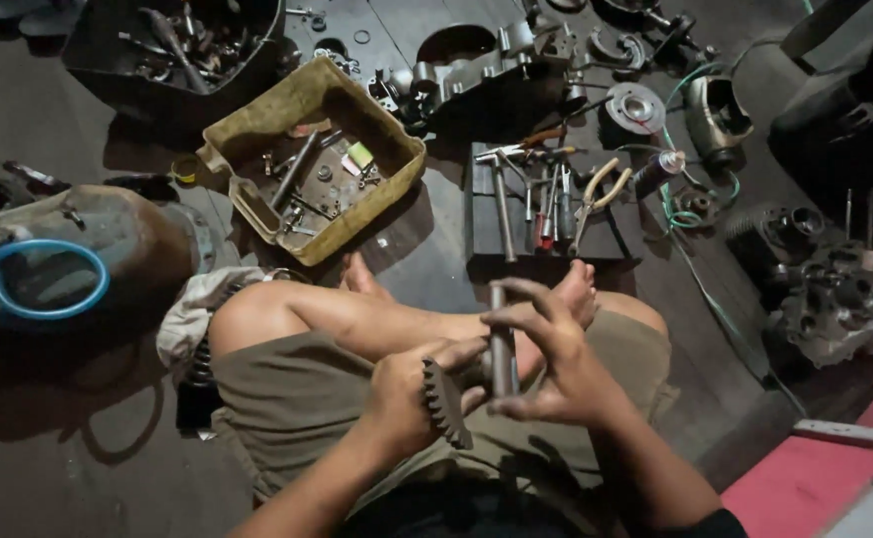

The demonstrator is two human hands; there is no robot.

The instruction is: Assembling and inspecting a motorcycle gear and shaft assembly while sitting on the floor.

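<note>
The person sits cross-legged on the floor, and both hands meet above the lap. The left hand is curled closed around a dark gear, whose teeth show along its lower edge just below the fingers. The right hand is wrapped around a metal shaft that stands nearly upright, with the fingers hooked over its upper part and the thumb below. The shaft and the gear sit right beside each other between the 2 hands; whether they are joined cannot be told.

Just beyond the knees lies a dark tray carrying a hammer, several screwdrivers and a pair of pliers with pale handles. To the left of it, a worn yellowish tub holds small bolts, rods and scraps. A dark bin full of metal parts stands at the top left. Near the left knee rests a rounded rusty tank with a blue ring lying on it, and a pale rag sits beside the thigh. A green wire trails across the floor on the right, past an engine casing and other greasy parts. A red edge shows at the bottom right corner.
</note>
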